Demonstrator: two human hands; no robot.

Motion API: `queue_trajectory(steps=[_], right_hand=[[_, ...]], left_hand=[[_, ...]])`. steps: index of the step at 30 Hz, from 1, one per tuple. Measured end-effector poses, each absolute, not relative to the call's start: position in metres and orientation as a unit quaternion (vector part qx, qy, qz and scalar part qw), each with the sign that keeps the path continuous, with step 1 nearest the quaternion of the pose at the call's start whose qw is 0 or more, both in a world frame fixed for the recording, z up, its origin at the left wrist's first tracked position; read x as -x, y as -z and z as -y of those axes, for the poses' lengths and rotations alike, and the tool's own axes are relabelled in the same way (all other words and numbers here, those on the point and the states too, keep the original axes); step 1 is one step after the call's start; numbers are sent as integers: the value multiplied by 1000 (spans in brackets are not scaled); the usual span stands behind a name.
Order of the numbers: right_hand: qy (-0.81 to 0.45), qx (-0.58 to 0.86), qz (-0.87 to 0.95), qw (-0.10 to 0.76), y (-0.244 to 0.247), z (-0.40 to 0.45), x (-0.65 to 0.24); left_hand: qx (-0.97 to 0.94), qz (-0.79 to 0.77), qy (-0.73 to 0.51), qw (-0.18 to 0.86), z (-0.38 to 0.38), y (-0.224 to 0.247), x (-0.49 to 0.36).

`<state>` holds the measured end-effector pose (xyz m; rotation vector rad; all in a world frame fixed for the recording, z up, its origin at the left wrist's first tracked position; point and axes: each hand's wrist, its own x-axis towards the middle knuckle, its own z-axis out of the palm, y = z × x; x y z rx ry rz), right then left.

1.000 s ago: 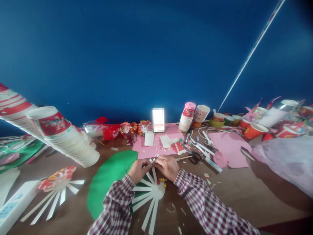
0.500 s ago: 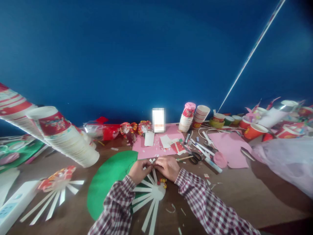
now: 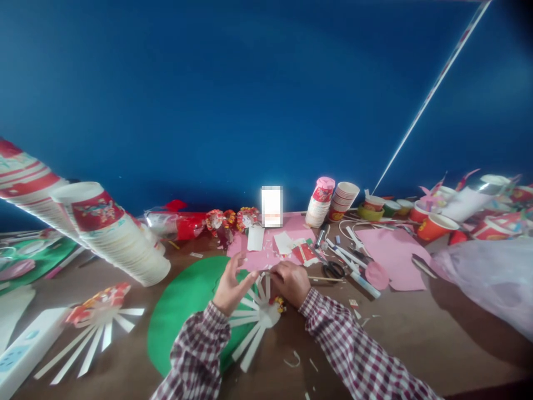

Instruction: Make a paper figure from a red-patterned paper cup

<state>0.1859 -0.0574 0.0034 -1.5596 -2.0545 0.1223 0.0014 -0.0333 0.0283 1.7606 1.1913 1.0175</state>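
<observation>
A paper cup cut into white strips (image 3: 266,316), fanned out from its round base, lies in front of me with a small red and yellow piece (image 3: 278,303) on its edge. My right hand (image 3: 292,282) is closed, thumb and fingers pinched at the far end of one strip. To the left of the strips, my left hand (image 3: 232,286) is open, thumb and fingers spread, apart from the right. Under the left forearm and part of the strips is a green paper sheet (image 3: 179,311). The right fingertips are partly hidden.
Stacked paper cups (image 3: 120,239) lean at the left, near a second cut cup (image 3: 102,316) and a power strip (image 3: 35,339). Pink paper (image 3: 270,258) with scraps lies ahead. Scissors (image 3: 333,270), pens, orange cups (image 3: 435,226) and a plastic bag (image 3: 491,278) are to the right.
My left hand has let go of the strip ends and spread its fingers, moving slightly left. The cut cup has turned and shifted a little away from me. My right hand still pinches.
</observation>
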Motion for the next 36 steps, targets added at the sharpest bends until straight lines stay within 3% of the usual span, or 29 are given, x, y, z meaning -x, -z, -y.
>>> queue_trajectory(steps=[3, 5, 12, 19, 26, 36], right_hand=[[-39, 597, 748, 286, -3, 56, -188], [-39, 607, 739, 289, -3, 55, -189], [-52, 605, 739, 292, -8, 57, -188], [-80, 587, 746, 304, -9, 60, -189], [-95, 573, 748, 321, -8, 61, -187], [-71, 563, 767, 299, -17, 64, -184]], left_hand=[[-719, -502, -420, 236, 43, -43, -8], [-735, -493, -415, 212, 45, -46, -11], [-800, -447, -317, 243, 24, -24, -17], [-777, -401, -271, 401, 16, -8, -28], [-785, -431, -258, 364, 17, 0, -23], [-765, -436, -261, 395, 21, -7, -23]])
